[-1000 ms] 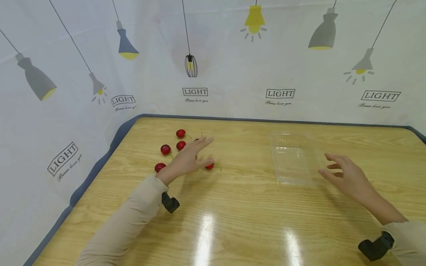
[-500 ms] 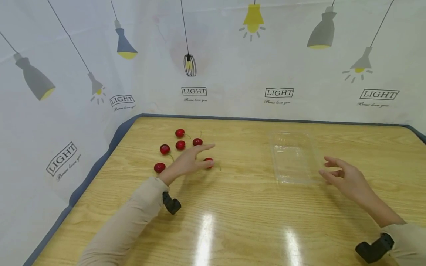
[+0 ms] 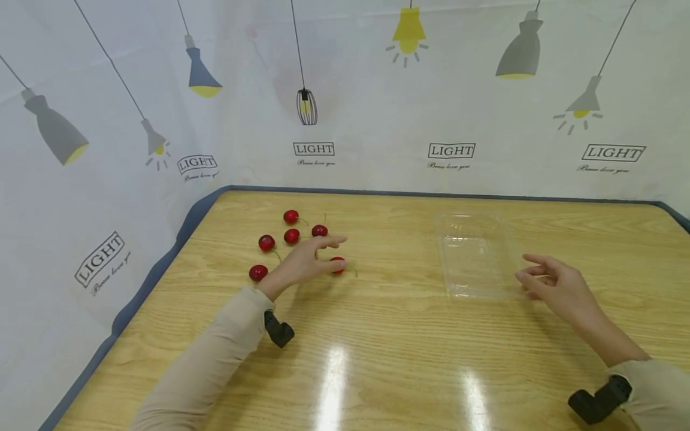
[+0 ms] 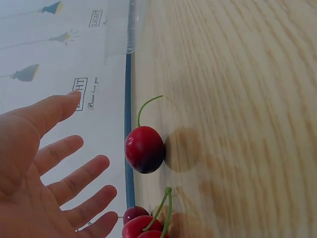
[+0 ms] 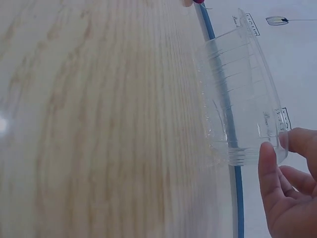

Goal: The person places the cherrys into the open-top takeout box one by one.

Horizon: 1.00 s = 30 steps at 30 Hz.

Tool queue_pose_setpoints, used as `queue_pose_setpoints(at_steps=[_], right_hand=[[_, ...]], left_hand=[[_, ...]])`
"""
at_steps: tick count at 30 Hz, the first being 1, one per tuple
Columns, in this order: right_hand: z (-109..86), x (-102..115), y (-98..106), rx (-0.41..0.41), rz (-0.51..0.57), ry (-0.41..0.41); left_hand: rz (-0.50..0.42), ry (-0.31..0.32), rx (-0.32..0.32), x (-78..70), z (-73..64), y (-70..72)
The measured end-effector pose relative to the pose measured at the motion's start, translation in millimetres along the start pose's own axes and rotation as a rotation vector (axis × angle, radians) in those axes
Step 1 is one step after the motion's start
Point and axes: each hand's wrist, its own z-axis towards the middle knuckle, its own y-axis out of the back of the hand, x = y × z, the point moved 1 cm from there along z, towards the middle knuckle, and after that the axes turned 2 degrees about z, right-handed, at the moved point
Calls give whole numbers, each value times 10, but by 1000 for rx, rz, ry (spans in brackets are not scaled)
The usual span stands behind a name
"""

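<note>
My left hand (image 3: 302,260) hovers over the left part of the table with its fingers spread and relaxed. Just beyond its thumb lies a red cherry (image 3: 339,269), partly covered by the thumb in the head view. The left wrist view shows that hand holding nothing, beside a red cherry (image 4: 143,148) with a curved green stem. On the right, my right hand (image 3: 566,287) is at the near right corner of a clear plastic container (image 3: 474,293). Thumb and forefinger pinch its rim in the right wrist view, the thumb overlapping the clear wall (image 5: 233,99).
More cherries lie around the left hand, among them a far cherry (image 3: 291,216) and a near-left cherry (image 3: 259,273). A wooden table (image 3: 399,335) carries everything. Behind it hangs a white backdrop (image 3: 372,108) with printed lamps.
The right thumb and forefinger have drawn closer together at the container's edge. My left hand has lowered slightly, uncovering one cherry behind it. Container and cherries lie where they were.
</note>
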Motion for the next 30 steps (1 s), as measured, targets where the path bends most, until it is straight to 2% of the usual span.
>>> queue_pose_setpoints(at_steps=[14, 23, 30], right_hand=[[49, 16, -19, -51, -30, -11], [69, -4, -38, -39, 21, -56], [69, -5, -46, -59, -10, -54]], left_hand=[[28, -33, -23, 9, 8, -13], [17, -5, -27, -4, 9, -15], [3, -6, -28, -2, 5, -19]])
